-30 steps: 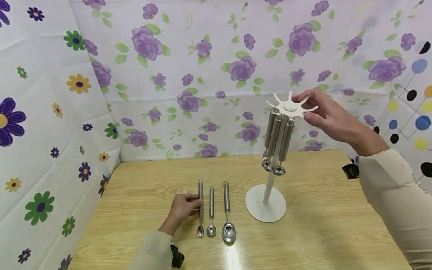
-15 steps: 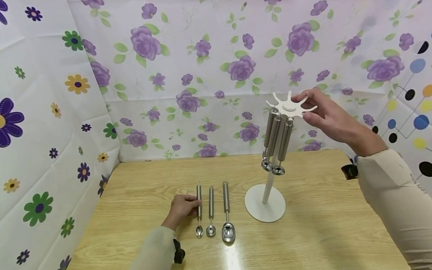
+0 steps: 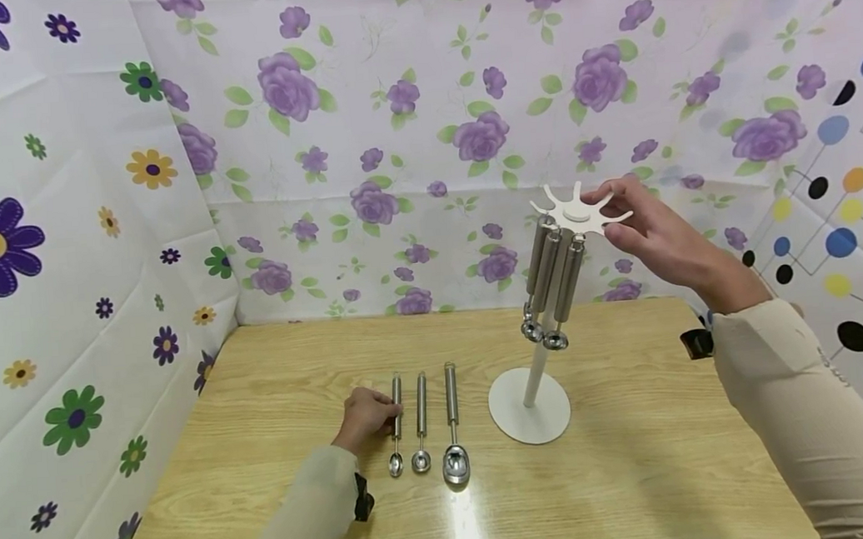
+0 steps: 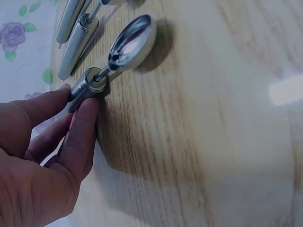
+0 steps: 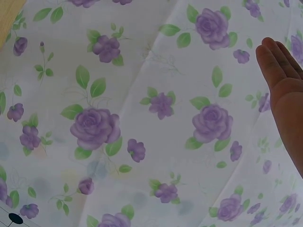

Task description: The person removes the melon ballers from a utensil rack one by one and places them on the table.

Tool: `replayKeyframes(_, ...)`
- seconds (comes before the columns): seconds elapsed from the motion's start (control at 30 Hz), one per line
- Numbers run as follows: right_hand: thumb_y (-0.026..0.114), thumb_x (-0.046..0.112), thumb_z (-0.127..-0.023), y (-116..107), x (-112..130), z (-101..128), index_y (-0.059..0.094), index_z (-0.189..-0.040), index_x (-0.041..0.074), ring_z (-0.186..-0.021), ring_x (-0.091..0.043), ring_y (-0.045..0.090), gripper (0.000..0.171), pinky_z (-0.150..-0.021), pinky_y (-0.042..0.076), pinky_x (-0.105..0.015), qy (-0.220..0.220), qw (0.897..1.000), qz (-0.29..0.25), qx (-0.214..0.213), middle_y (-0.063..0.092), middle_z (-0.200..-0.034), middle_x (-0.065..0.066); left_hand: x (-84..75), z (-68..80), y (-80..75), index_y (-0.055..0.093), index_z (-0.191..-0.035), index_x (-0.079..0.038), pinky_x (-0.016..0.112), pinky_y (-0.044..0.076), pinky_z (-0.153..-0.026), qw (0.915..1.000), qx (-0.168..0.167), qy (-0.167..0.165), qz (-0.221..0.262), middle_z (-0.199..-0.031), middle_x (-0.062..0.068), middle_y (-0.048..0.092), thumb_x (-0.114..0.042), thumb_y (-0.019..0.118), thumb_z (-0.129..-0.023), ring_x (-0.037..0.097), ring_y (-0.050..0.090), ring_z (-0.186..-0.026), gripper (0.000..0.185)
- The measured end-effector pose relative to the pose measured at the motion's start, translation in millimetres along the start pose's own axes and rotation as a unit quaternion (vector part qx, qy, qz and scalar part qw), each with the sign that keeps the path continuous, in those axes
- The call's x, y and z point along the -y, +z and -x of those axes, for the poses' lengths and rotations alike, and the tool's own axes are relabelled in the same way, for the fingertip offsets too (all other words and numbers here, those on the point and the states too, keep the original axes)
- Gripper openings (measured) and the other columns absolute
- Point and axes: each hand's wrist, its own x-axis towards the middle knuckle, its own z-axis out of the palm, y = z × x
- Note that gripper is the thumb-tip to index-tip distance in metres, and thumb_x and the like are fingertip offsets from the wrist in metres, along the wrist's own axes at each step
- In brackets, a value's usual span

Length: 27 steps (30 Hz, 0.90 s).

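Observation:
My left hand (image 3: 367, 415) pinches the handle of a small steel spoon (image 3: 397, 422), the leftmost of three in a row on the table. In the left wrist view its oval bowl (image 4: 135, 45) points away from the fingers, close over the wood. Beside it lie a round-bowled steel spoon (image 3: 422, 416) and a larger oval-bowled one (image 3: 456, 463). My right hand (image 3: 654, 233) holds the star-shaped top of a white utensil stand (image 3: 576, 209), thumb and fingers on its right-hand arms. Several steel utensils (image 3: 552, 269) hang from the stand's left arms. The right wrist view shows only part of the hand.
The stand's round white base (image 3: 531, 421) sits on the wooden table (image 3: 627, 490), right of the row. A flower-printed cloth (image 3: 407, 137) rises behind the table's far edge, with other printed cloths at both sides.
My left hand has shifted the small spoon slightly left, and its handle end sits a little nearer to me. The right hand and the stand stay as they were.

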Motion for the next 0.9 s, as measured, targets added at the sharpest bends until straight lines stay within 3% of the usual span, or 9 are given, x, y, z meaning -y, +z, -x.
replayKeyframes(0.43, 0.042, 0.037, -0.107, 1, 0, 1, 0.036, -0.143, 0.009, -0.129, -0.041, 0.037, 0.046, -0.089, 0.04, -0.028, -0.006, 1.0, 0.008, -0.005, 0.035, -0.147, -0.011, -6.3, 6.0, -0.9, 0.076, -0.09, 0.003, 0.032, 0.059, -0.059, 0.999, -0.002, 0.024, -0.037, -0.074, 0.009, 0.072, -0.007, 0.077, -0.087, 0.018, 0.068, -0.062, 0.011)
replayKeyframes(0.67, 0.043, 0.038, -0.106, 2, 3, 1, 0.037, -0.143, 0.012, -0.131, -0.039, 0.037, 0.045, -0.093, 0.04, -0.044, 0.013, 1.0, 0.006, -0.005, 0.033, -0.149, -0.01, -12.8, 6.0, -10.4, 0.077, -0.083, 0.002, 0.025, 0.048, -0.055, 0.9972, -0.024, 0.042, -0.058, -0.071, 0.009, 0.07, -0.01, 0.079, -0.087, 0.015, 0.059, -0.062, 0.013)
replayKeyframes(0.77, 0.042, 0.038, -0.106, 2, 3, 1, 0.037, -0.143, 0.012, -0.131, -0.04, 0.038, 0.045, -0.093, 0.04, -0.047, 0.013, 1.0, 0.007, -0.006, 0.032, -0.15, -0.011, -24.1, 7.4, -16.8, 0.077, -0.092, 0.004, 0.028, 0.053, -0.059, 0.9971, -0.024, 0.054, -0.048, -0.077, 0.013, 0.071, -0.01, 0.078, -0.088, 0.018, 0.063, -0.065, 0.015)
replayKeyframes(0.9, 0.043, 0.036, -0.106, 2, 3, 2, 0.037, -0.143, 0.012, -0.129, -0.04, 0.039, 0.045, -0.091, 0.041, -0.043, 0.014, 1.0, 0.006, -0.009, 0.033, -0.149, -0.011, -43.8, 13.5, -24.5, 0.073, -0.112, 0.006, 0.038, 0.06, -0.074, 0.9961, -0.016, 0.075, -0.045, -0.092, 0.016, 0.073, -0.012, 0.076, -0.091, 0.027, 0.071, -0.08, 0.028)
